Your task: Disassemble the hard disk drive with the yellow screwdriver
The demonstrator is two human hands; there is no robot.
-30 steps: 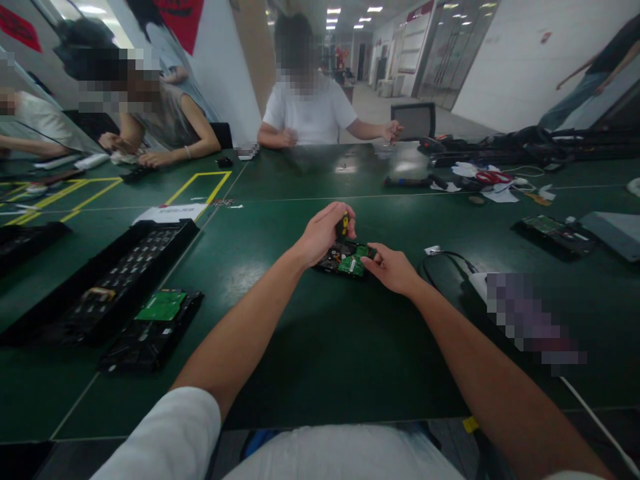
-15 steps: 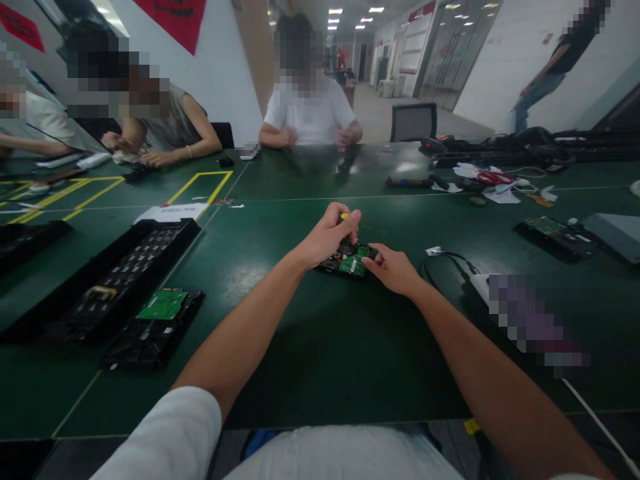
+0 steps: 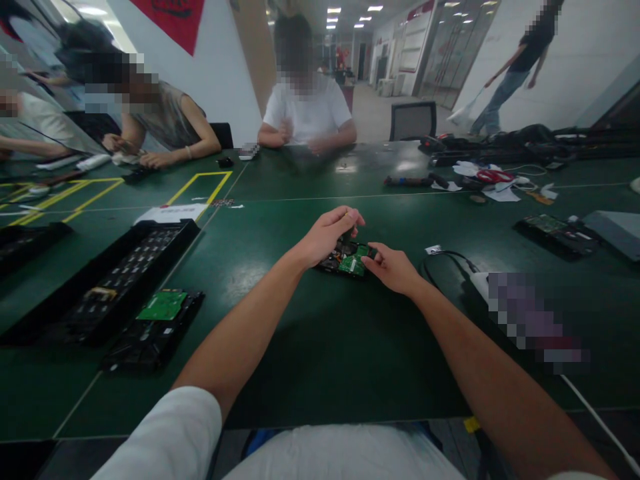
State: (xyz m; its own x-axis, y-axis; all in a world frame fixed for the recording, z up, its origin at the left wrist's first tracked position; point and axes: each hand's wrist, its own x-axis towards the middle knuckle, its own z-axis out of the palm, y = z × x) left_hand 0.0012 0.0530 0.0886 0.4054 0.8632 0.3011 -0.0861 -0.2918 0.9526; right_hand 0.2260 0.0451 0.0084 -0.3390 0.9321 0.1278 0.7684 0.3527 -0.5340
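A black hard drive with a green circuit board (image 3: pixel 349 259) lies on the green table (image 3: pixel 320 333) in front of me. My left hand (image 3: pixel 327 233) is closed over a small screwdriver held upright above the drive; its yellow-and-black handle is almost fully hidden by my fingers. My right hand (image 3: pixel 393 267) grips the drive's right edge with thumb and fingers.
A long black tray (image 3: pixel 110 273) and another hard drive with a green board (image 3: pixel 157 327) lie at the left. A black cable (image 3: pixel 445 263) and a blurred object sit at the right; another drive (image 3: pixel 555 233) lies farther right. Several people sit across the table.
My left hand has closed further over the screwdriver handle, hiding its yellow top. The person opposite drew both hands in. A person in the background walked on.
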